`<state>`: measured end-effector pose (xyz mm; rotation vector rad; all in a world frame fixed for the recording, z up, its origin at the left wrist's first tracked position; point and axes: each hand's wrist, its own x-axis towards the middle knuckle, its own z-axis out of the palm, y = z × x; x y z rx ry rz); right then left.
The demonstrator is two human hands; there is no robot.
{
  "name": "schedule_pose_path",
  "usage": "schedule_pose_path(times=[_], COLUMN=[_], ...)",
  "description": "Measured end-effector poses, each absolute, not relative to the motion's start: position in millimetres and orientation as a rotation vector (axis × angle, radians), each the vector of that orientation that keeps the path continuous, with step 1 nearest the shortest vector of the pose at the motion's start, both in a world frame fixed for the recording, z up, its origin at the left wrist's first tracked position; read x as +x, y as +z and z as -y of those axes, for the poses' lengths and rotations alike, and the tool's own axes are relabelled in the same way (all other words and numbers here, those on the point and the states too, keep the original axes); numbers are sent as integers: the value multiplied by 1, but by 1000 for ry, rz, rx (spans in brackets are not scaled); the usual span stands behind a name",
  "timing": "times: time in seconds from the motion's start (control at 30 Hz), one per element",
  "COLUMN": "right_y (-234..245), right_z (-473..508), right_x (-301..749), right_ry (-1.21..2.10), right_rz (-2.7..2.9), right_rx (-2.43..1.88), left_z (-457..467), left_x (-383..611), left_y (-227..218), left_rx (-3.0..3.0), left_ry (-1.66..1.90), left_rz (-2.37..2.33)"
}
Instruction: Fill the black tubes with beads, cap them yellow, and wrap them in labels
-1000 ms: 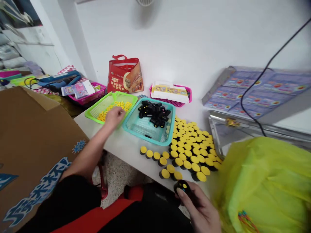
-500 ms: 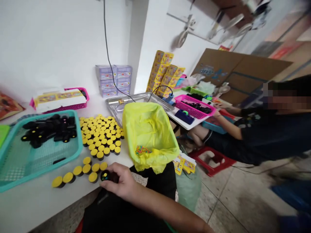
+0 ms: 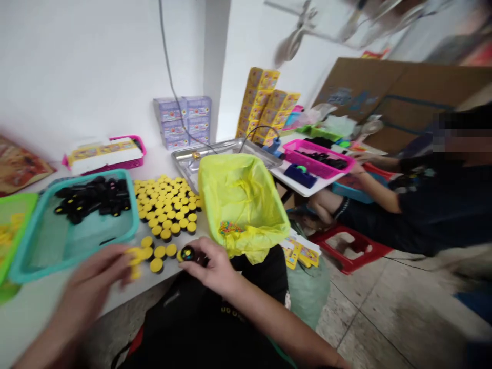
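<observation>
My right hand [image 3: 215, 266] grips a small round black container [image 3: 187, 253], its open end toward me and small coloured balls inside. Blurred by motion, my left hand [image 3: 90, 287] pinches a yellow piece [image 3: 135, 259] whose exact shape is smeared. Between the two hands stand several loose black discs with yellow tops [image 3: 156, 265]. Behind them a dense cluster of the same yellow-topped discs [image 3: 165, 202] covers the table. Just beyond my right hand, a basin lined with a yellow plastic bag [image 3: 246, 187] holds tiny multicoloured balls [image 3: 230, 227].
At left are a teal basket [image 3: 73, 256] of black parts and a green tray [image 3: 28, 205] of yellow pieces. A metal tray [image 3: 182, 161], purple boxes [image 3: 182, 123] and yellow boxes [image 3: 261, 100] stand behind. Another person [image 3: 442, 189] works at right beside a pink basket [image 3: 326, 166].
My left hand has come into view from the left with a yellow piece. The loose discs at the near left are fewer or hidden. The view has shifted slightly.
</observation>
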<state>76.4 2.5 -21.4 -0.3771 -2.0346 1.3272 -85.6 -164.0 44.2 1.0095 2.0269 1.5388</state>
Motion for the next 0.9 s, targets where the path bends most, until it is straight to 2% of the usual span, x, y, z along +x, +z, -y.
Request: schedule_pose_path(times=[0.1, 0.17, 0.47, 0.67, 0.9], right_y=[-25, -29, -38, -40, -30], right_z=[-7, -12, -24, -27, -17], right_x=[86, 93, 116, 115, 107], right_ry=[1247, 1189, 1046, 1034, 1034], right_rz=[2061, 2078, 2078, 2077, 2127], right_rx=[-415, -455, -593, -607, -526], left_z=[120, 94, 64, 62, 73], left_x=[-60, -47, -21, -18, -14], left_y=[19, 6, -8, -15, -15], left_rx=[787, 727, 802, 719, 454], left_ry=[1523, 1508, 1334, 1387, 1460], left_rz=[-1594, -1500, -1510, -1505, -1269])
